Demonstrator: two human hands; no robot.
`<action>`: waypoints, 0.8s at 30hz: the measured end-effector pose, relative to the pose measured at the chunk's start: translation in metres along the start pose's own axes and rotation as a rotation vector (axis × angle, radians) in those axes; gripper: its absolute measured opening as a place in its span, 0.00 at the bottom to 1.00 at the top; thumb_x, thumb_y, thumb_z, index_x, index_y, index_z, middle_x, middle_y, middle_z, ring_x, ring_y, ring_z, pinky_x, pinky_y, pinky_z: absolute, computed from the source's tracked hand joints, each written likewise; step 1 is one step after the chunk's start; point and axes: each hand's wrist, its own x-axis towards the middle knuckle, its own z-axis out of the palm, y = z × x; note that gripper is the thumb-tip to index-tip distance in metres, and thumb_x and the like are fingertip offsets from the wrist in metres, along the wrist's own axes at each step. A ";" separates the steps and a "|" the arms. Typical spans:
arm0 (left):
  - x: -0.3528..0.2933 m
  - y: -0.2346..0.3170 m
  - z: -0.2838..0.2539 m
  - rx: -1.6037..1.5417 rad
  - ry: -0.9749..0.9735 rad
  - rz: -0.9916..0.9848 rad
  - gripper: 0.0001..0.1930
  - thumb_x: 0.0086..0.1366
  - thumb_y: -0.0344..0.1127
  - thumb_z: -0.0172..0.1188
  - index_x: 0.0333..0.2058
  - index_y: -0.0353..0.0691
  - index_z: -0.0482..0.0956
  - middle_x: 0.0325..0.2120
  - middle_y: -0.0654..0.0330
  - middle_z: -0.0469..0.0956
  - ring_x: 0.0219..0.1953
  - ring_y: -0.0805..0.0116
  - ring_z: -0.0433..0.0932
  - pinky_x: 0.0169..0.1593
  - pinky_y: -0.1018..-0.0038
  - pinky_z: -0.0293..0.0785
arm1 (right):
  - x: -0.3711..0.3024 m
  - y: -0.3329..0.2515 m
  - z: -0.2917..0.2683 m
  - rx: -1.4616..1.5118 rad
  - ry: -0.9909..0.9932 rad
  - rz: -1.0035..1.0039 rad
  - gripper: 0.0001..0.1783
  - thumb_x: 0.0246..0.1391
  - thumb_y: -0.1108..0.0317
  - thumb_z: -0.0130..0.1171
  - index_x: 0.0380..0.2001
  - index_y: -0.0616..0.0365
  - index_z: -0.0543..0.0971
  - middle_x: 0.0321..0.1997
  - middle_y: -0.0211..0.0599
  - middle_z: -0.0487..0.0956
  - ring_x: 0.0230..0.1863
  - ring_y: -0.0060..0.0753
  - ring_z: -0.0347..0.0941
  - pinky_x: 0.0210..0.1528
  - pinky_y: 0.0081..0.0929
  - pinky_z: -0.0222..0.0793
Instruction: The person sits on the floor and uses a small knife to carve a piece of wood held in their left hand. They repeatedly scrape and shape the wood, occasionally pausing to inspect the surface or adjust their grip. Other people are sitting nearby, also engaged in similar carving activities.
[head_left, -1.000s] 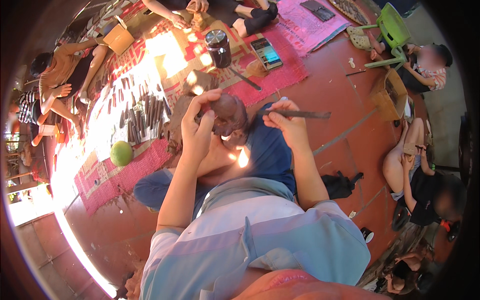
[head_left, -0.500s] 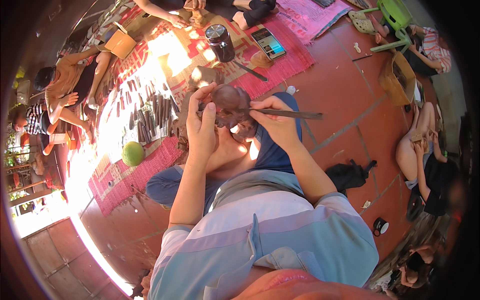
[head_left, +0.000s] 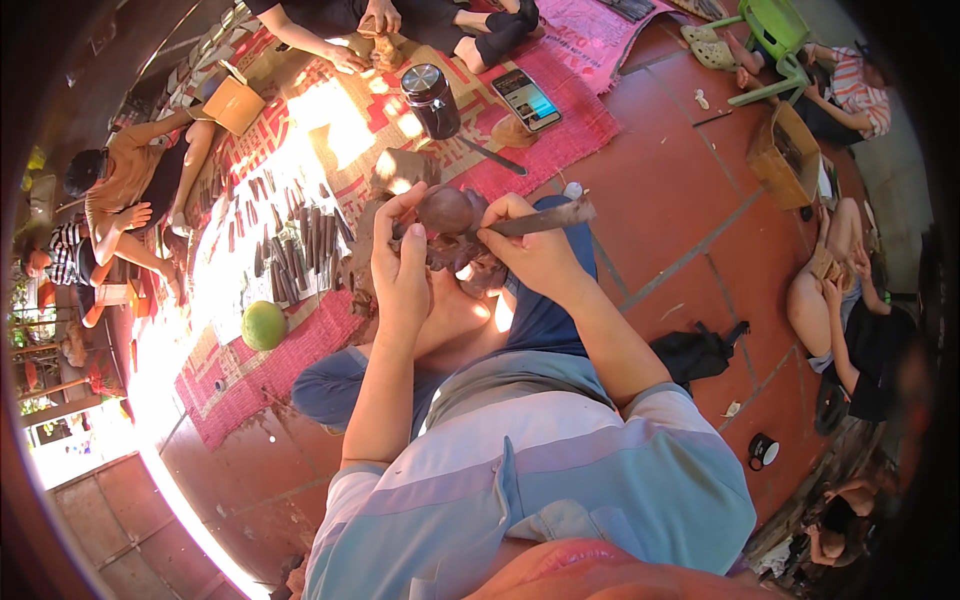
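Note:
A dark brown carved wooden figure (head_left: 447, 210) with a smooth rounded top and knobbly lower parts is held above my crossed legs. My left hand (head_left: 402, 265) grips its left side, fingers curled behind and thumb raised along the near side. Pinched in my right hand (head_left: 532, 252) is a flat dark strip (head_left: 550, 217), its broad face showing and its far end pointing right. The strip's inner end lies at the carving's right side, mostly covered by my fingers; its exact kind is unclear. Behind the carving stands a brownish block (head_left: 405, 170).
Many carving tools (head_left: 297, 245) lie in rows on a sunlit sheet at left. A green round fruit (head_left: 263, 326) rests on the pink mat (head_left: 215, 400). A dark jar (head_left: 430, 103) and a phone (head_left: 527, 100) are ahead. Other people sit around; a black bag (head_left: 697, 353) lies right.
The strip in my right hand has turned from its narrow edge to its broad face and tilted upward, its outer end drawn leftward. My left hand keeps its grip on the carving.

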 end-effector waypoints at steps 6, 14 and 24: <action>0.000 0.007 0.000 -0.024 -0.026 -0.024 0.17 0.61 0.25 0.42 0.48 0.34 0.69 0.52 0.54 0.69 0.51 0.68 0.66 0.53 0.74 0.63 | 0.005 0.008 -0.020 0.296 0.031 -0.002 0.01 0.52 0.76 0.53 0.29 0.58 0.73 0.26 0.25 0.72 0.28 0.13 0.67 0.30 0.16 0.63; 0.000 0.010 0.002 -0.051 -0.022 -0.046 0.16 0.61 0.23 0.42 0.47 0.35 0.69 0.53 0.53 0.68 0.52 0.68 0.66 0.52 0.75 0.64 | 0.010 0.011 -0.018 0.093 -0.044 -0.128 0.07 0.49 0.78 0.57 0.26 0.58 0.69 0.28 0.26 0.71 0.31 0.13 0.67 0.34 0.15 0.65; -0.001 0.006 0.000 -0.039 -0.009 -0.031 0.15 0.60 0.23 0.42 0.46 0.35 0.69 0.53 0.52 0.68 0.51 0.68 0.66 0.52 0.75 0.64 | 0.015 -0.002 -0.015 -0.119 -0.037 -0.183 0.12 0.47 0.75 0.61 0.25 0.55 0.66 0.22 0.25 0.66 0.25 0.18 0.62 0.27 0.20 0.59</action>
